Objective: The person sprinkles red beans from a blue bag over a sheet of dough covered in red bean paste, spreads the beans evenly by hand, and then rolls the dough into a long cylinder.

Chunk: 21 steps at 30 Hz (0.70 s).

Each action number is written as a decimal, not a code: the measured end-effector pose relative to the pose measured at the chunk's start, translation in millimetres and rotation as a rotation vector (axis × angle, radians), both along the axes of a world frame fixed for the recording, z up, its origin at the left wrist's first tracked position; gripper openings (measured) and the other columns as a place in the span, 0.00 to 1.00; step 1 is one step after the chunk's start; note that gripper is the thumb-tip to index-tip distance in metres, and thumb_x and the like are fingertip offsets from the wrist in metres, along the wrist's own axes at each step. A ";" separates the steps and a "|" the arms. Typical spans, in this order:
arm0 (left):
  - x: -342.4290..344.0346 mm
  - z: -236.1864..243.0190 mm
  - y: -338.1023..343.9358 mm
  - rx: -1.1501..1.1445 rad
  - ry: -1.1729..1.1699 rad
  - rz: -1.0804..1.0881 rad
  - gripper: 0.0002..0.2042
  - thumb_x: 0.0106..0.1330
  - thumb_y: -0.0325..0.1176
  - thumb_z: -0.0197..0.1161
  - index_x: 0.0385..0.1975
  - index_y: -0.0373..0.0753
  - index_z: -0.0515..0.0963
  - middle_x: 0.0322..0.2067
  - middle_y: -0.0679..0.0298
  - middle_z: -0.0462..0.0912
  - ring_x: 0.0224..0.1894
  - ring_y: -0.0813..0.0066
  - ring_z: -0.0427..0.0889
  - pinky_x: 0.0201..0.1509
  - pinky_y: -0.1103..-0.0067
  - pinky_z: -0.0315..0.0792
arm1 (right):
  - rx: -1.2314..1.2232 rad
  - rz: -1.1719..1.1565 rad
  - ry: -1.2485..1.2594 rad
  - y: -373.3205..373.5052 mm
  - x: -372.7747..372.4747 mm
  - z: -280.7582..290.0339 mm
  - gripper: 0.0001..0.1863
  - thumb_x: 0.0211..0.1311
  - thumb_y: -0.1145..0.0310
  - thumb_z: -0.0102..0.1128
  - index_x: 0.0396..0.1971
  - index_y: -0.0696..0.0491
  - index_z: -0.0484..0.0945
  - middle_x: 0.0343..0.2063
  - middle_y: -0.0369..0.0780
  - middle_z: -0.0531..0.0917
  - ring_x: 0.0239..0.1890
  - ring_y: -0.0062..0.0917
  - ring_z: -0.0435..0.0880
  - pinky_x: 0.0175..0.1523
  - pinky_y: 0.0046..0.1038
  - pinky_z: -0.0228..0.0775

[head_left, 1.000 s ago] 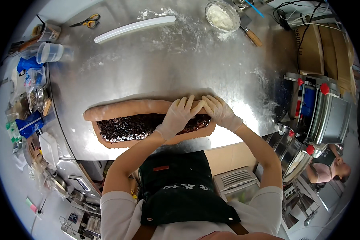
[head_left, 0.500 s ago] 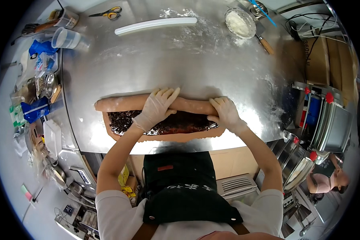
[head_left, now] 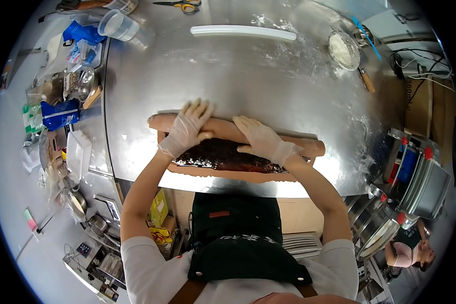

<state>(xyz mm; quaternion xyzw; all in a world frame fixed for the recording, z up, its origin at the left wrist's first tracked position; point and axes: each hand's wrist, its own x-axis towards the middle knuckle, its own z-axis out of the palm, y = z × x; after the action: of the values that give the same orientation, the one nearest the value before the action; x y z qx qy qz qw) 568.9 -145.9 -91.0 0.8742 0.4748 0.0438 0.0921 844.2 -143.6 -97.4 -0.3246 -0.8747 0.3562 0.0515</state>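
A sheet of brown dough [head_left: 248, 176] lies on the steel table, its far side rolled into a long log [head_left: 219, 128]. Dark, glossy filling [head_left: 213, 154] with small pieces in it covers the flat part, while the near edge is bare dough. My left hand [head_left: 184, 133], in a thin clear glove, rests on the log's left part with fingers stretched across it and thumb on the near side. Likewise gloved, my right hand [head_left: 262, 139] lies over the log right of its middle, fingers extended and thumb toward the filling. Part of the log's right half is hidden beneath it.
A long white bar [head_left: 243, 32] lies beyond the dough. At the far right are a bowl of flour [head_left: 344, 50] and a wooden handle [head_left: 367, 81]. Scissors [head_left: 189, 7] and a clear plastic tub [head_left: 118, 25] are far left. A person [head_left: 410, 248] shows at the right.
The view has shifted, so the table and dough appear farther right. Along the log, both hands have moved left, the right one inward from near its right end.
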 end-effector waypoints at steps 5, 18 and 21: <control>-6.3 -9.8 -35.5 -0.094 -0.073 -0.013 0.45 0.48 0.43 0.75 0.68 0.39 0.62 0.57 0.57 0.75 0.58 0.59 0.74 0.62 0.62 0.65 | 0.050 0.031 0.087 1.3 -45.2 -9.0 0.45 0.51 0.57 0.72 0.64 0.63 0.60 0.60 0.51 0.72 0.63 0.42 0.72 0.67 0.36 0.65; -79.9 24.2 -0.9 -0.375 0.377 -0.171 0.41 0.54 0.52 0.70 0.68 0.41 0.64 0.45 0.63 0.78 0.51 0.65 0.77 0.48 0.68 0.77 | 0.040 -0.007 0.037 -5.2 -104.1 0.9 0.41 0.53 0.59 0.70 0.64 0.60 0.64 0.53 0.47 0.78 0.54 0.39 0.78 0.57 0.35 0.73; -92.4 7.4 -6.6 -0.275 0.184 -0.189 0.39 0.55 0.49 0.70 0.66 0.41 0.66 0.41 0.64 0.78 0.46 0.67 0.79 0.44 0.68 0.78 | -0.014 0.019 -0.144 -2.1 -130.5 13.0 0.40 0.53 0.56 0.69 0.64 0.59 0.65 0.46 0.43 0.81 0.47 0.35 0.81 0.51 0.34 0.75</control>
<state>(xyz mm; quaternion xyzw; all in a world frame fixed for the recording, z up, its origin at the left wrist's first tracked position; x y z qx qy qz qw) 476.5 -152.4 -83.6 0.8943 0.3986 -0.1104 0.1707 713.8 -145.7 -84.3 -0.3415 -0.8766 0.3386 -0.0174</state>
